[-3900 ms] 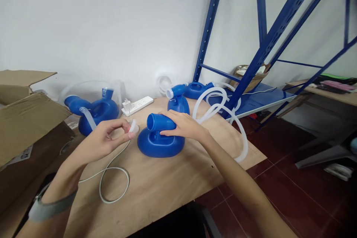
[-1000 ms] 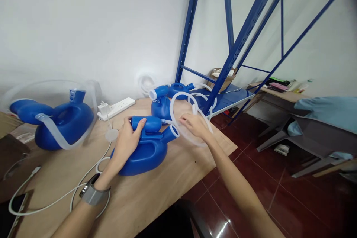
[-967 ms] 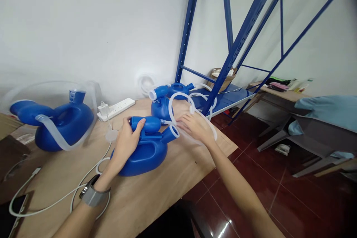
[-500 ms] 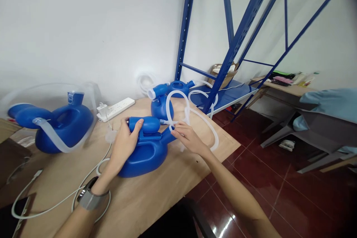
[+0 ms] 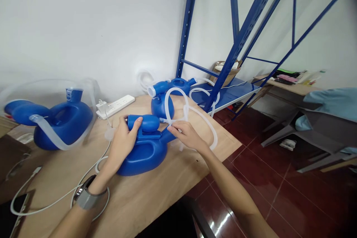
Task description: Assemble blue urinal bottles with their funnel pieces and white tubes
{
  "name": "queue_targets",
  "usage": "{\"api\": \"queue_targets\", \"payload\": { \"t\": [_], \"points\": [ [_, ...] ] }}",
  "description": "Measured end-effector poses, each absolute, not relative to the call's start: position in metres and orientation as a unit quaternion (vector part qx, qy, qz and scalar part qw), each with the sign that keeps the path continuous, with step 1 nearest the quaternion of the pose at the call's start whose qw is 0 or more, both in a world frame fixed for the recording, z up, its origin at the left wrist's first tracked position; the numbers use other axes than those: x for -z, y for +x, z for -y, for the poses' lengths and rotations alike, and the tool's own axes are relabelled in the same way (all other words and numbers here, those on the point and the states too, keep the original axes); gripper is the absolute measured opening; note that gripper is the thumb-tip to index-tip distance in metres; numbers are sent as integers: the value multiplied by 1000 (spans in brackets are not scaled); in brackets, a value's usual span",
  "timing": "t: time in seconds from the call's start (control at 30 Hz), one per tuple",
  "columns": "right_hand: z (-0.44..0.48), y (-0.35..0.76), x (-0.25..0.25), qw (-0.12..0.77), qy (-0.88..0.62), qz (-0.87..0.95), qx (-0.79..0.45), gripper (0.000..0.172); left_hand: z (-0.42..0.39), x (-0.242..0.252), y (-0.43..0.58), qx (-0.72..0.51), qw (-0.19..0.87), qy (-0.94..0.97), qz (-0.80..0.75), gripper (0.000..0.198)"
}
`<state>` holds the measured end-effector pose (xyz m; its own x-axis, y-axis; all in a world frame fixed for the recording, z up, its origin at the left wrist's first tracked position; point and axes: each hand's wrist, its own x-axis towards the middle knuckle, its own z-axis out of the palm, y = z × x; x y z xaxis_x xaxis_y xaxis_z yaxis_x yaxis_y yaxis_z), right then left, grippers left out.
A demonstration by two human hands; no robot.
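My left hand [image 5: 124,139] is wrapped round a blue plastic cup-shaped urinal funnel [image 5: 145,122], thumb on top. Below it, a blue urinal bottle [image 5: 146,160] with a moulded handle lies on the table, its neck pointing right. A narrow connector at the funnel's right end meets a translucent hose [image 5: 177,91], which loops up and trails over the table. My right hand [image 5: 187,134] pinches the hose beside the bottle's neck; its fingers partly hide that spot.
Another blue bottle with hose [image 5: 65,119] stands left, and more blue bottles [image 5: 163,107] sit at the back. A white power strip [image 5: 118,106] lies along the wall. Cables cross the wooden table [image 5: 156,197]. A blue metal rack [image 5: 231,63] rises at the right, beyond the table's edge.
My right hand's fingertips have moved slightly left, closer to the bottle's neck. My left hand keeps its grip on the funnel. The camera view has shifted a little.
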<state>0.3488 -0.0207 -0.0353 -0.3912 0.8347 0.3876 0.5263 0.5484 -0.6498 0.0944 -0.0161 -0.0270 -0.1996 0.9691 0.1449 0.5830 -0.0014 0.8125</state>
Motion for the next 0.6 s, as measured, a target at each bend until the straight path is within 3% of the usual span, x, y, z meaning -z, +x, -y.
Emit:
{"api": "queue_targets", "payload": {
  "t": [0.1,0.27,0.43,0.6],
  "points": [
    [15,350,44,401,-426,769,-259,56,15,30,92,-396,250,582,-665,64],
    [3,346,59,502,-461,675,-281,35,13,32,87,-416,274,551,-670,70],
    [-10,357,65,402,-449,757,-253,41,14,30,86,-425,282,521,-685,74],
    [-30,407,95,320,-427,841,-92,46,8,41,81,-453,271,518,-673,70]
  ]
}}
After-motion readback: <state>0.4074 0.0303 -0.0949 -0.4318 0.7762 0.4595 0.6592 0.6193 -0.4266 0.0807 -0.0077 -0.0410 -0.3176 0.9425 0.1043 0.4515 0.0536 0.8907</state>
